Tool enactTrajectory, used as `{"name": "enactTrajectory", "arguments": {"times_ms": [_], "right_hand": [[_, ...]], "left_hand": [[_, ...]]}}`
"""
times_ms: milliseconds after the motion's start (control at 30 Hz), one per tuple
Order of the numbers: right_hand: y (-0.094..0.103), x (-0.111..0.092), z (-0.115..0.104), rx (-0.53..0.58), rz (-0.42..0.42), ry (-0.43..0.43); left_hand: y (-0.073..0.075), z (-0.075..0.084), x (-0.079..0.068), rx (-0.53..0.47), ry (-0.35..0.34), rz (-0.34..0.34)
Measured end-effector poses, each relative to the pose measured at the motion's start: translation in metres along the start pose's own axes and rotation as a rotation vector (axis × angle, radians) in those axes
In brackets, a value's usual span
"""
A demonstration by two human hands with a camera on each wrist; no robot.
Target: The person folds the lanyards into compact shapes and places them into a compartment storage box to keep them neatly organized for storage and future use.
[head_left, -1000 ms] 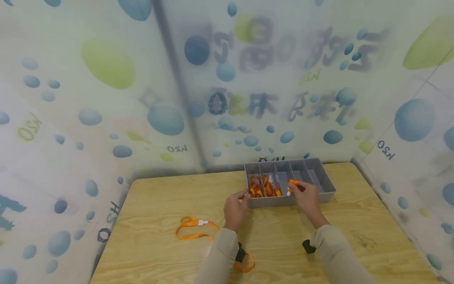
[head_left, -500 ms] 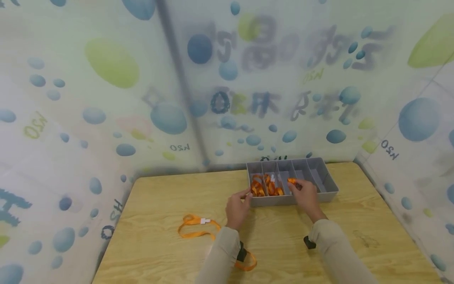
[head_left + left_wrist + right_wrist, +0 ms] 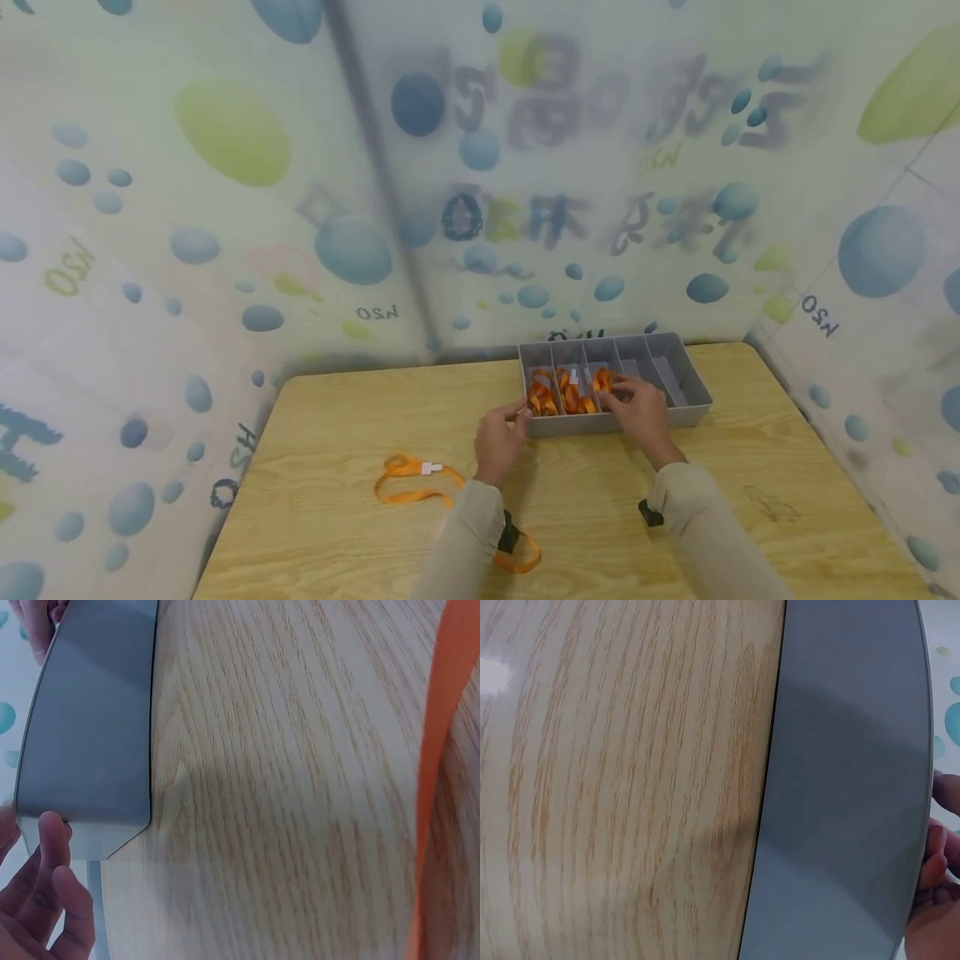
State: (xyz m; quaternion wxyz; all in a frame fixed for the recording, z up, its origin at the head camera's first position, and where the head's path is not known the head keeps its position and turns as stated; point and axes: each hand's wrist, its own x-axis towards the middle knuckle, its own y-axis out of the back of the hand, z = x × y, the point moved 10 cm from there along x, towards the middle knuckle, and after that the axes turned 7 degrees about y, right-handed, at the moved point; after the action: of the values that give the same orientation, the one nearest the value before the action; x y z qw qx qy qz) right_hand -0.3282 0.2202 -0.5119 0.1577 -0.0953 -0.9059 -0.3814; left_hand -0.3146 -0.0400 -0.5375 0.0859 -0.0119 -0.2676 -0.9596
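A grey divided box (image 3: 570, 427) stands near the back of the table. Orange lanyards fill its left end: one lanyard (image 3: 542, 396) in the first compartment, another lanyard (image 3: 576, 396) in the second. My right hand (image 3: 643, 412) reaches over the front wall and pinches a third orange lanyard (image 3: 602, 379), low in the third compartment. In the right wrist view, the box wall (image 3: 840, 787) partly hides the curled fingers (image 3: 934, 870). My left hand (image 3: 498, 446) holds the box's front left corner, with fingertips (image 3: 52, 829) against it in the left wrist view.
Another orange lanyard (image 3: 412, 497) with a white clip (image 3: 429, 468) lies on the wooden table (image 3: 337, 417), left of my arms. A lanyard loop (image 3: 525, 565) shows beneath my left wrist. Patterned walls (image 3: 480, 283) border the table.
The orange lanyard in my right hand has gone down into the third compartment, and that hand has shifted slightly left. My left hand stays at the box corner.
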Motion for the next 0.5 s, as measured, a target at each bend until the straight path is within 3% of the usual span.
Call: {"name": "enactTrajectory", "arguments": {"times_ms": [333,500], "right_hand": [[0.0019,-0.0033,-0.0028,0.050,0.005,0.018],[0.0030,-0.0088,-0.0045,0.081,0.031,0.041]], "left_hand": [[0.0006,-0.0017,0.0006,0.015,0.036,0.005],[0.0004,-0.0036,0.0003,-0.023,0.043,-0.046]]}}
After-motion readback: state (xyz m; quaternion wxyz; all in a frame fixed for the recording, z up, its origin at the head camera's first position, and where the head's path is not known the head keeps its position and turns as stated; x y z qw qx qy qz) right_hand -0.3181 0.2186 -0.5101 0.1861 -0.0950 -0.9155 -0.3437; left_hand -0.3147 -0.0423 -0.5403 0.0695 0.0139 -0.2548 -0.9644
